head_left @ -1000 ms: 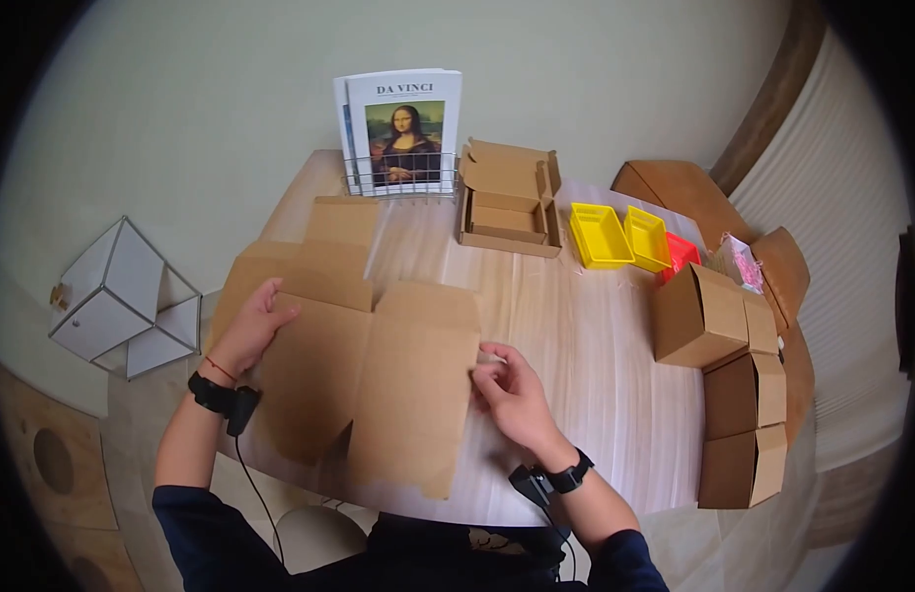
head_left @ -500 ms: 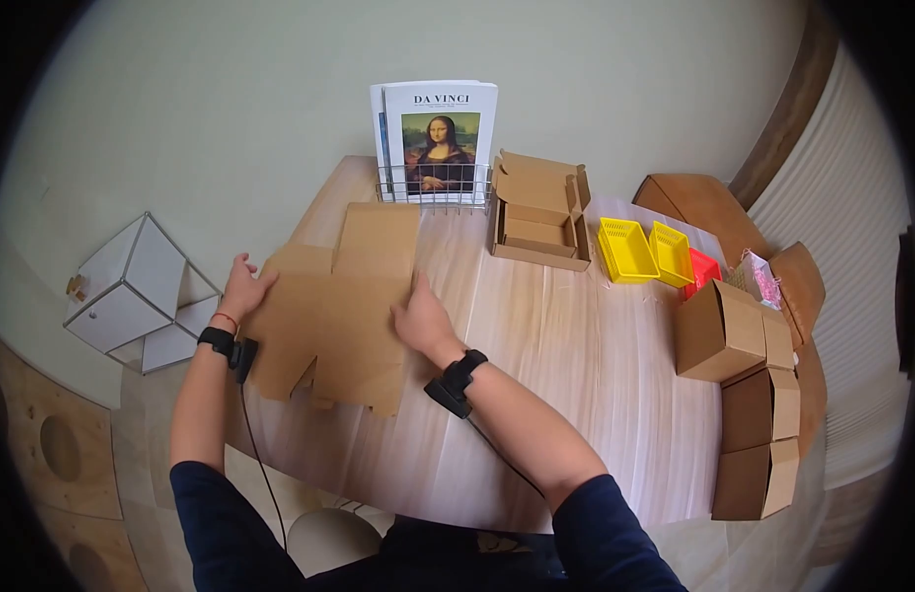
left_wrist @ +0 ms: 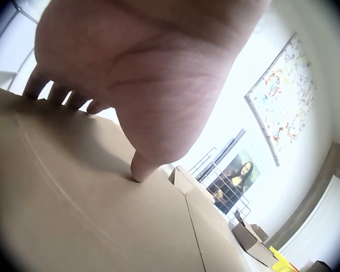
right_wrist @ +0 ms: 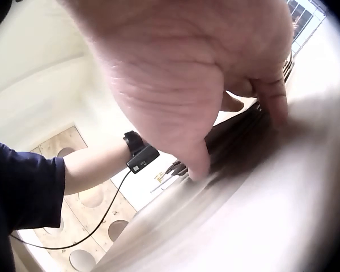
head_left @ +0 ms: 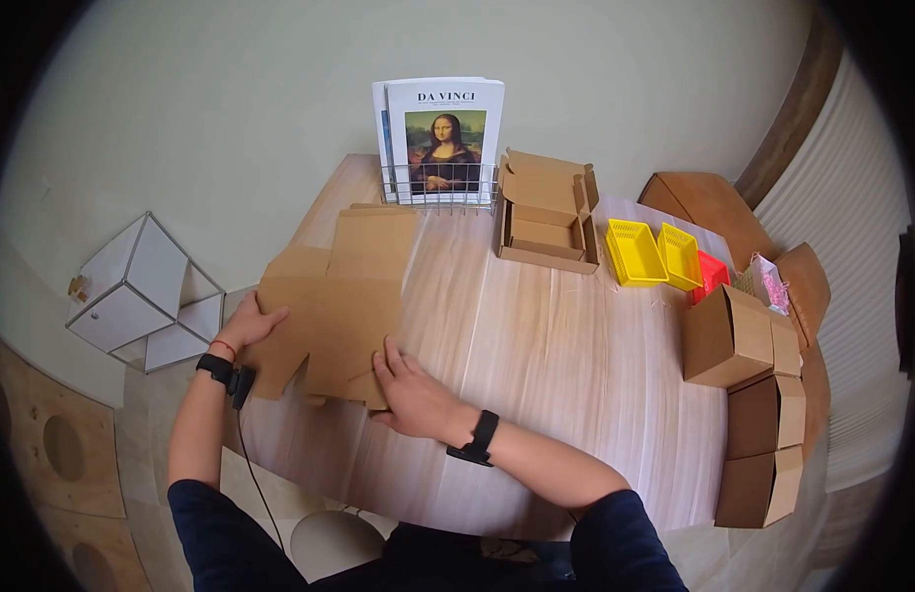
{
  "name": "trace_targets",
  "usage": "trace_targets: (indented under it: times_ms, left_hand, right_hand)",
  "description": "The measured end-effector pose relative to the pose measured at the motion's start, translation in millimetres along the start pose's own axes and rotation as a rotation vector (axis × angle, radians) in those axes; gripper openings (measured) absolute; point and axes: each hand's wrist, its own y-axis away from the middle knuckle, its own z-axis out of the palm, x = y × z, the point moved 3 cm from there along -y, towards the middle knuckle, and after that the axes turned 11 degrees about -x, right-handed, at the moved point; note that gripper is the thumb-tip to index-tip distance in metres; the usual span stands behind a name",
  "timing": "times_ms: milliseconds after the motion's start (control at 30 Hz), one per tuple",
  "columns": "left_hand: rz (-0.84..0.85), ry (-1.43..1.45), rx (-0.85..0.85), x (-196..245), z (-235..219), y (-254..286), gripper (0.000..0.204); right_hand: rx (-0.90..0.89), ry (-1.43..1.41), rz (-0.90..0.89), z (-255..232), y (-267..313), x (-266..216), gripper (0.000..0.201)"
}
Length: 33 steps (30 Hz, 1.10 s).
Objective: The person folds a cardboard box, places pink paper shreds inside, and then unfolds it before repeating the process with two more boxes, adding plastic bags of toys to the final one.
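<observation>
An unfolded brown cardboard box [head_left: 334, 311] lies flat on the left side of the table, its flaps and slots spread out. My left hand [head_left: 252, 324] rests at its left edge. In the left wrist view, the thumb touches the top of the cardboard [left_wrist: 73, 204] while the other fingers reach over its edge. My right hand [head_left: 415, 395] is at the near right corner, fingers extended against the side edge. Seen from the right wrist, the fingers [right_wrist: 275, 105] and thumb point down beside the cardboard's edge.
Behind the cardboard, a wire rack [head_left: 438, 187] holds Da Vinci books [head_left: 446, 109]. An open cardboard box [head_left: 546, 222] stands right of it, then yellow baskets [head_left: 635, 255] and a red basket [head_left: 711, 271]. Folded brown boxes [head_left: 724, 340] line the table's right edge.
The cardboard has gone from raised and near me to flat on the table farther away. My right hand has moved from its right side, up along it, then back to the near right corner.
</observation>
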Motion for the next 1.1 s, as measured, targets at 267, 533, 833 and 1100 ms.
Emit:
trace_targets:
  times_ms: [267, 533, 833, 1100]
  left_hand:
    - [-0.035, -0.104, 0.002, -11, 9, -14, 0.097]
    - [-0.175, -0.382, -0.005, 5, 14, -8, 0.113]
    - [-0.23, -0.355, 0.014, 25, 18, -2, 0.116]
    - [-0.242, -0.393, -0.071, 48, 16, 12, 0.124]
  right_hand:
    - [0.068, 0.257, 0.032, 28, -26, -12, 0.09]
    - [0.078, 0.193, -0.037, 24, -11, -18, 0.086]
    - [0.082, 0.103, -0.053, 19, -8, -13, 0.08]
    - [0.067, 0.11, -0.019, 25, -11, -8, 0.082]
